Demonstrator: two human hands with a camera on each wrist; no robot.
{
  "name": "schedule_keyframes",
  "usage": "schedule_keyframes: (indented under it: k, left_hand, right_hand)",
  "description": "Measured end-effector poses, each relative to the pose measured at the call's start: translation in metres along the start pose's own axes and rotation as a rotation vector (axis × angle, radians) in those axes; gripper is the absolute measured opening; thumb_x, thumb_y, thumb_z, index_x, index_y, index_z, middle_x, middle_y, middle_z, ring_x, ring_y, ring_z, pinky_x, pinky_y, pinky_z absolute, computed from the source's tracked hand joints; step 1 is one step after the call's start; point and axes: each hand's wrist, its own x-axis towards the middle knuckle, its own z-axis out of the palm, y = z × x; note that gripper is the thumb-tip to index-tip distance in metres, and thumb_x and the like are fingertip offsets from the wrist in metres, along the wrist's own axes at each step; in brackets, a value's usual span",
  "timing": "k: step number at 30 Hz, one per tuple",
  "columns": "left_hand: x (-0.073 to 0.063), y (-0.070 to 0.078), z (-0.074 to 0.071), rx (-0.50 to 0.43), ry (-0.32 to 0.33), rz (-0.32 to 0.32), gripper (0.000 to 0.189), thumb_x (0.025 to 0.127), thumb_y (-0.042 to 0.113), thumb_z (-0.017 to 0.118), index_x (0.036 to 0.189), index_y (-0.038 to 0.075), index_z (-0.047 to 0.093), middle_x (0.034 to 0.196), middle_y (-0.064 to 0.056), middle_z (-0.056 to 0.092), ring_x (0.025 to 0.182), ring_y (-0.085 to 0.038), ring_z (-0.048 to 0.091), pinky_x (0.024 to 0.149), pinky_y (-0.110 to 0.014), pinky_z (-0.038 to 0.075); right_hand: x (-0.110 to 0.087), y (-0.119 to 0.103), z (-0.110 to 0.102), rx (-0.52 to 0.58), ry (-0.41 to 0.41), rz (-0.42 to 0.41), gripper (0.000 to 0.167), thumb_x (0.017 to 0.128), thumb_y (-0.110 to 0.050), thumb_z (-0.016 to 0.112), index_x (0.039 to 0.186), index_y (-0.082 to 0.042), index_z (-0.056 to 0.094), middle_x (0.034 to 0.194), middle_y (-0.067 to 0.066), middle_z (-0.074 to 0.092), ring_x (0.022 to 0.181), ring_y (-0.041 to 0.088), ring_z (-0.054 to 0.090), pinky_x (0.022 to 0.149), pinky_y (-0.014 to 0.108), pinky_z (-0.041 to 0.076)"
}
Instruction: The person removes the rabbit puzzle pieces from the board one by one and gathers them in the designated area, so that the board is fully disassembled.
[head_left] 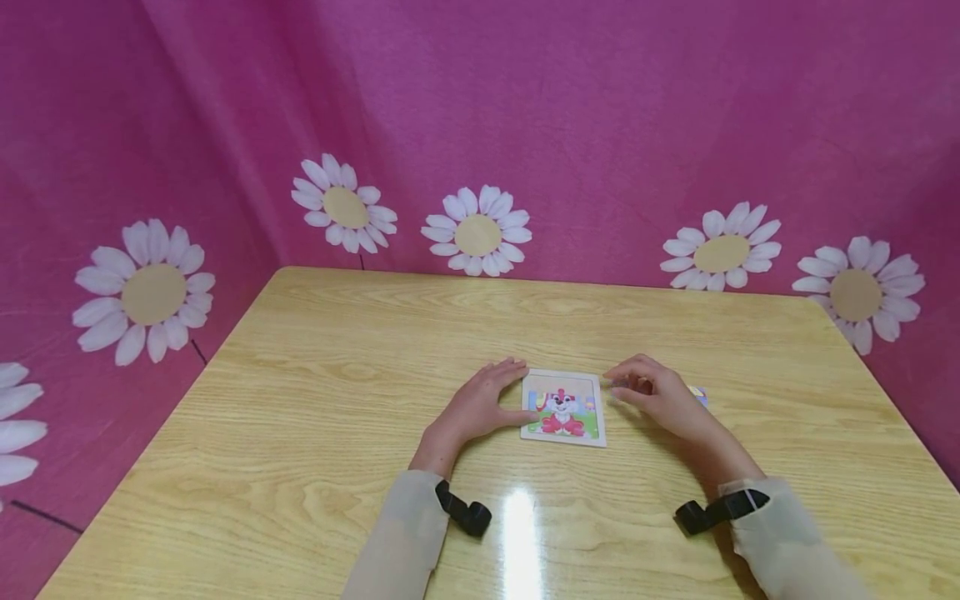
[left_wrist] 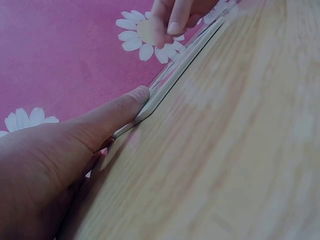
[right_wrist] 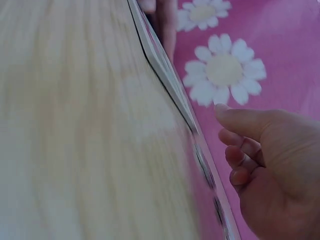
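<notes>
A small picture puzzle [head_left: 562,408] is lying flat on the table, its pale frame [head_left: 564,442] surrounding a red-and-white cartoon animal [head_left: 562,419]; a plain strip is showing along the twelve o'clock side. At nine o'clock, the left hand [head_left: 483,402] is touching the frame, fingers mostly straight toward the ten o'clock corner and thumb resting over the eight o'clock edge, steadying rather than clutching. At three o'clock, the right hand [head_left: 660,396] is hanging just beside the frame, loosely bent, thumb and forefinger apart, and I am seeing nothing between them. Beyond it, also toward three o'clock, a colourful loose piece [head_left: 700,394] is lying partly hidden by that hand.

From where I'm standing, the risk is sitting on that side: a careless sweep of the right hand could be scattering what lies behind it. The left thumb is bearing on one edge only, so a firm push from three o'clock could be sliding or twisting the puzzle on the smooth table [head_left: 337,400]. Farther out, a pink cloth [head_left: 585,125] printed with daisies [head_left: 477,235] is hanging at twelve o'clock.
</notes>
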Motion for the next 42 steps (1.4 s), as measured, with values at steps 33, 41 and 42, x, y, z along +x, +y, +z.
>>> schedule_keyframes:
  k: [33,41,42]
  left_hand:
    - [0.000,0.002,-0.001,0.008,0.003,-0.005,0.078,0.082,0.050,0.075,0.148,0.021,0.045,0.159,0.002,0.037,0.151,-0.020,0.026,0.124,-0.044,0.025]
    - [0.000,0.002,-0.001,0.010,0.007,-0.003,0.078,0.082,0.049,0.075,0.147,0.020,0.046,0.158,0.002,0.038,0.151,-0.017,0.025,0.125,-0.041,0.023]
    - [0.000,0.002,-0.001,0.010,0.008,-0.004,0.078,0.082,0.049,0.075,0.147,0.020,0.046,0.158,0.002,0.038,0.151,-0.017,0.025,0.125,-0.041,0.023]
  right_hand:
    - [0.036,-0.054,0.055,-0.099,-0.208,-0.056,0.015,0.089,-0.005,0.068,0.103,0.000,0.067,0.094,0.009,0.060,0.078,0.009,0.052,0.067,0.017,0.046]
    - [0.036,-0.055,0.056,-0.111,-0.203,-0.087,0.013,0.090,-0.004,0.067,0.102,0.001,0.065,0.092,0.009,0.059,0.079,0.010,0.052,0.066,0.017,0.046]
    - [0.036,-0.055,0.057,-0.112,-0.200,-0.093,0.013,0.090,-0.003,0.067,0.102,0.001,0.065,0.092,0.009,0.059,0.079,0.010,0.052,0.066,0.017,0.046]
